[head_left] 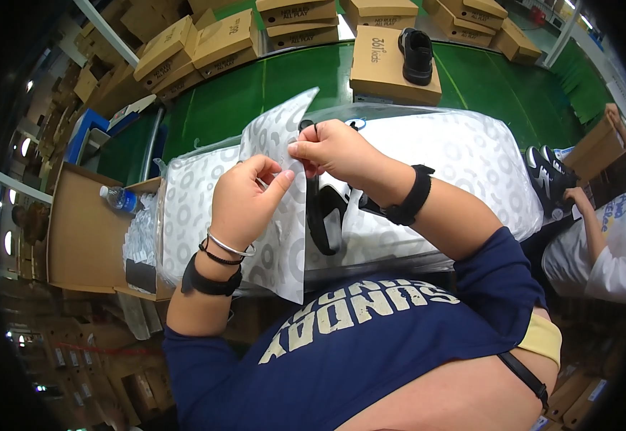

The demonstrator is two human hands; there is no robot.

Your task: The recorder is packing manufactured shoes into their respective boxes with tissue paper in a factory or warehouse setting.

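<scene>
Work status: early to middle stage, by judgement; the patterned paper sheet (284, 118) stands raised above the paper stack (471, 154), between the two hands, with its lower part hanging toward the person; lifting of the sheet therefore appears at least partly done.

Right hand (345, 151): thumb and fingers appear pinched on the sheet near its right edge; left hand (244, 197): fingers curled, thumb against or just in front of the same sheet; whether paper is gripped there cannot be told.

Black shoe (318, 223): lies on the stack, just right of the raised sheet and partly hidden by it; no paper is seen wrapped around its visible part; covering, if intended, appears outstanding.

Open carton (86, 241), left of the stack: holds a water bottle (117, 198) and clear packets (140, 241); no shoe is visible inside. Closed shoebox (377, 65), on the green conveyor belt (255, 90) beyond the stack: carries a second black shoe (417, 57); boxing of that shoe, by judgement, is also outstanding.
</scene>
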